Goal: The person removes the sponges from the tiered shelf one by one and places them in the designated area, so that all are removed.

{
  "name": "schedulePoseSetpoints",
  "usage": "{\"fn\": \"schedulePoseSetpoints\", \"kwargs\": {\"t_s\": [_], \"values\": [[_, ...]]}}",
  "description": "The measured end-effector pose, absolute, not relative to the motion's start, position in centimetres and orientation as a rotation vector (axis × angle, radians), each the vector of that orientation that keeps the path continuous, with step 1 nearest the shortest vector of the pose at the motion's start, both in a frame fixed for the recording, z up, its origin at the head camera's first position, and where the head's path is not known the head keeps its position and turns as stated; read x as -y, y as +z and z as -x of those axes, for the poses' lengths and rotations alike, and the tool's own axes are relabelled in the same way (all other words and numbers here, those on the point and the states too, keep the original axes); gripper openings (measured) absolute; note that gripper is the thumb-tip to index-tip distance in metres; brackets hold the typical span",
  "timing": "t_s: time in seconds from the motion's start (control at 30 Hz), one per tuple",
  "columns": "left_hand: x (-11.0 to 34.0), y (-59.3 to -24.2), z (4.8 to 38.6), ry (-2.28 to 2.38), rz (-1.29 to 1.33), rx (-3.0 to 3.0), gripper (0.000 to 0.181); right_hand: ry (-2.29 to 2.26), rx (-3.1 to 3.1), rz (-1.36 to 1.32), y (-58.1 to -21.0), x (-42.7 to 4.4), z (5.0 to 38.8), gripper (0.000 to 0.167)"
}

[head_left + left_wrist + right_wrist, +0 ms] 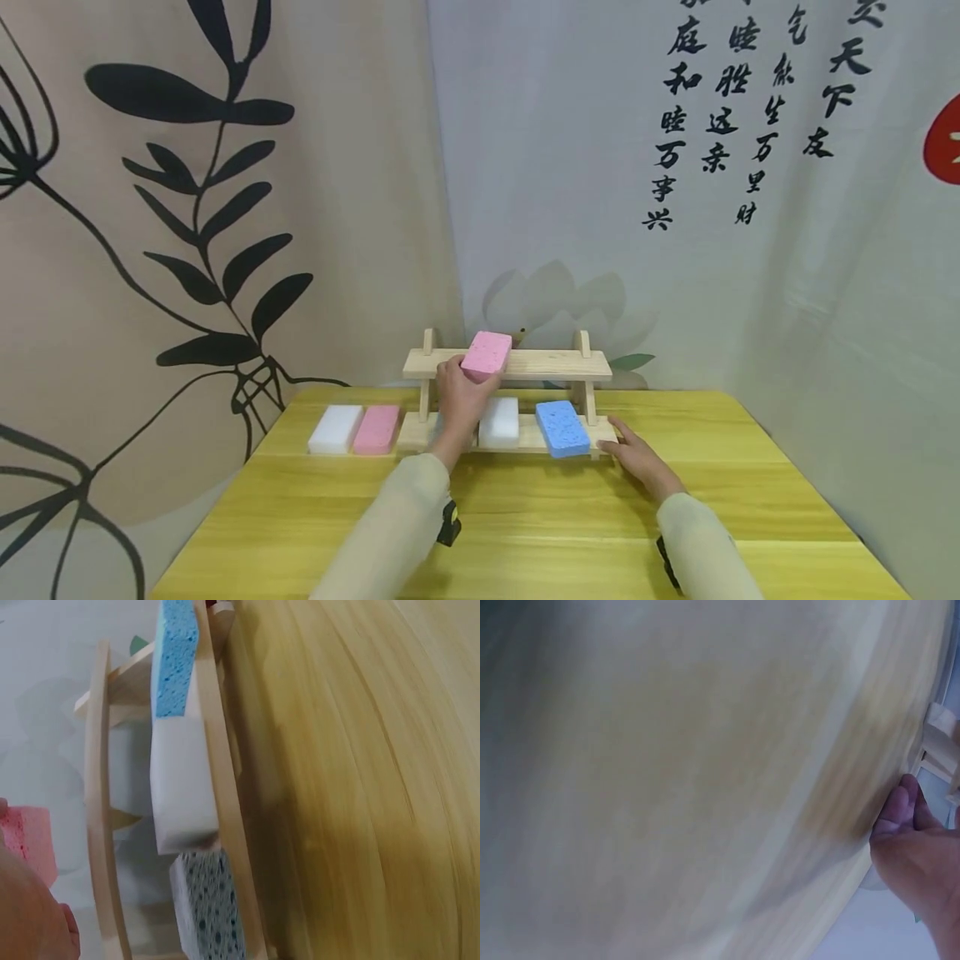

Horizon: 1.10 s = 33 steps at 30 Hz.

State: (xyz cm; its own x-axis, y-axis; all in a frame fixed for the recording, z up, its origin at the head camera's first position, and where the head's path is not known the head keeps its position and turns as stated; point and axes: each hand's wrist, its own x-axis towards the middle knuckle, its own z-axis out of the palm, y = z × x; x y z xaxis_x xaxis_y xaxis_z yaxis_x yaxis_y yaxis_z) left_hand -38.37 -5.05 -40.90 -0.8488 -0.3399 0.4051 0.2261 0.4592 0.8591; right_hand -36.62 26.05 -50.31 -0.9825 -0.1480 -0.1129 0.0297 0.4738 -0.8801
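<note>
My left hand (463,400) grips a pink sponge (487,354) in front of the upper board of a two-tier wooden rack (551,364); the left wrist view also shows this pink sponge (34,840). On the lower board stand a blue sponge (562,428), a white sponge (499,422) and a grey speckled sponge (214,907), the last mostly hidden behind my left arm in the head view. At the lower board's right end, my right hand (637,458) holds the rack between thumb and fingers.
Left of the rack, another white sponge (335,429) and another pink sponge (377,429) lie side by side on the yellow wood-grain table (540,517). A printed curtain (360,208) hangs behind and along the sides.
</note>
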Motion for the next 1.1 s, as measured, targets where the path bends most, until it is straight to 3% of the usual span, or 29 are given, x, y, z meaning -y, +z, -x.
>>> {"fn": "schedulePoseSetpoints", "kwargs": {"t_s": [0.57,1.1], "values": [[12.0,-40.3,36.1,-1.505,-0.037,2.208,0.077,-1.508,-2.572,0.060,-49.8,-25.5,36.1,0.072],[17.7,-39.9,34.9,-1.479,-0.039,2.215,0.075,-1.544,-2.523,0.108,-50.2,-26.1,36.1,0.084]]}}
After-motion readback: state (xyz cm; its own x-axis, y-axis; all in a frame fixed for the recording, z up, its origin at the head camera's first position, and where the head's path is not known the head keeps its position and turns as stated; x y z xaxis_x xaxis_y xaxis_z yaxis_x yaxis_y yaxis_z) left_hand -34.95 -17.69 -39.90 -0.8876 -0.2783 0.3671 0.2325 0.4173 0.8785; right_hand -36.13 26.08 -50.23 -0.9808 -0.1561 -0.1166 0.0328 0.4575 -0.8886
